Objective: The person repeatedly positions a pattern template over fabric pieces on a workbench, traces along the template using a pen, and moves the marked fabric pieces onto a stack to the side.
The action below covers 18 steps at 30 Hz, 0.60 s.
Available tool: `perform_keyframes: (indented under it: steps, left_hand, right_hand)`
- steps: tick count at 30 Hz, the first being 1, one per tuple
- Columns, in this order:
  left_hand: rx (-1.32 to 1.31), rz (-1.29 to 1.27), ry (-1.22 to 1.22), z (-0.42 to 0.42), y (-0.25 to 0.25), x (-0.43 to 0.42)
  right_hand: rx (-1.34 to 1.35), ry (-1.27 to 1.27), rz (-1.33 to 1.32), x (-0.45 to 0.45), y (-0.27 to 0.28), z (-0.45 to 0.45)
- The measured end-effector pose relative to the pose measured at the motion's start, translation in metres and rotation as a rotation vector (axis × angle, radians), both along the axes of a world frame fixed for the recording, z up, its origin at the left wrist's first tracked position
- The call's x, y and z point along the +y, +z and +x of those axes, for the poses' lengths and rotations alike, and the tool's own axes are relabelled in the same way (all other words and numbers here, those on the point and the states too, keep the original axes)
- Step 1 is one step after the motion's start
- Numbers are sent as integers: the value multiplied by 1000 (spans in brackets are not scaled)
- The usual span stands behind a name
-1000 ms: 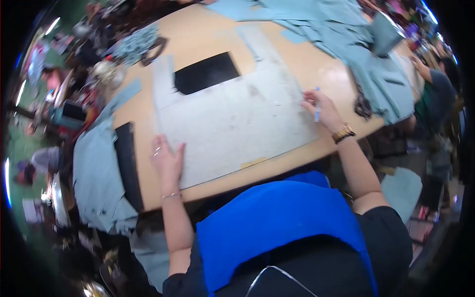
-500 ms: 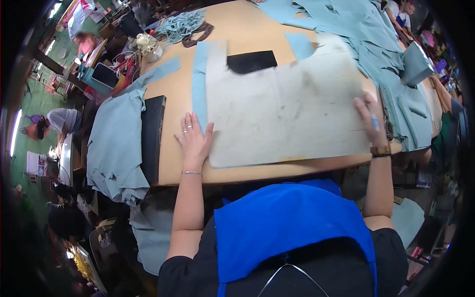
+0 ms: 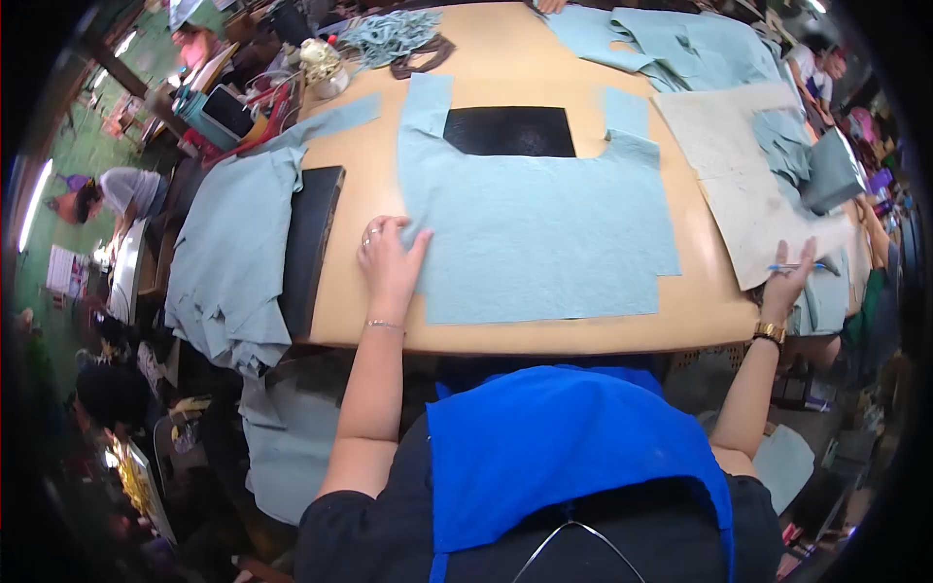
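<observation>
A light blue-green fabric piece (image 3: 544, 238), cut with a wide notch at its far edge, lies flat on the table in front of me. My left hand (image 3: 391, 260) rests at its left edge, thumb apart on the cloth and the other fingers bent on the tabletop, holding nothing. Off to the right is my right hand (image 3: 789, 277), palm turned up, with a blue pen (image 3: 785, 267) held between its fingers. Just beyond that hand, a stained off-white pattern sheet (image 3: 724, 194) lies tilted over the table's right side, partly across other fabric.
A black board (image 3: 512, 131) shows through the notch. Stacked fabric (image 3: 233, 253) hangs over the left edge beside a dark panel (image 3: 316, 248). Fabric strips (image 3: 389, 39) lie at the back; more fabric (image 3: 695, 49) spreads at far right. Another person's hand (image 3: 552, 5) touches the far edge.
The pattern sheet has come off the fabric piece to the right, uncovering it. My right hand has moved right and turned palm up; my left hand's fingers have bent.
</observation>
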<state>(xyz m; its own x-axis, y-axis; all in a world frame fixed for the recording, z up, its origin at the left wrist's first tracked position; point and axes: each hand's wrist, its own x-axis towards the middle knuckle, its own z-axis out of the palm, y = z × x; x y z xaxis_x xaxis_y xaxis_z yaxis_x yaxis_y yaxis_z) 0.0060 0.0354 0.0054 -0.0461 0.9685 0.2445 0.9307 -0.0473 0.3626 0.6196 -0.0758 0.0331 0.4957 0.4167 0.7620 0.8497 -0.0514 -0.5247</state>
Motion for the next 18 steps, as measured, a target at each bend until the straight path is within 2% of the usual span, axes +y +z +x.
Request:
perform_keyframes:
  steps: [3,5,7,9,10,12,14,15,16,17,18]
  left_hand:
    - [-42,-113,64,9,1,9]
    - [-743,-187,34,8,1,17]
    - [-1266,-42,66,4,9,22]
    - [-1474,107,132,-20,60,16]
    - [-1417,119,287,-43,97,4]
    - [-1016,165,518,-160,95,8]
    - [-929,460,495,-260,114,-41]
    - [-1026,414,522,-276,151,-87]
    - [-1041,569,795,-281,167,-119]
    - [-1017,624,700,-361,146,-164]
    - [-1194,711,735,-385,142,-206]
  right_hand:
    - [163,257,-259,24,-18,-54]
    - [183,396,-368,36,-13,-103]
    - [144,517,-474,50,-15,-136]
    - [111,595,-531,60,-31,-150]
    - [125,632,-547,64,-44,-150]
    - [-57,616,-679,67,-44,-154]
    - [82,689,-623,66,-52,-154]
    - [111,686,-617,66,-51,-154]
    - [121,689,-623,67,-51,-154]
    - [132,687,-628,67,-51,-154]
    - [144,681,-632,67,-50,-155]
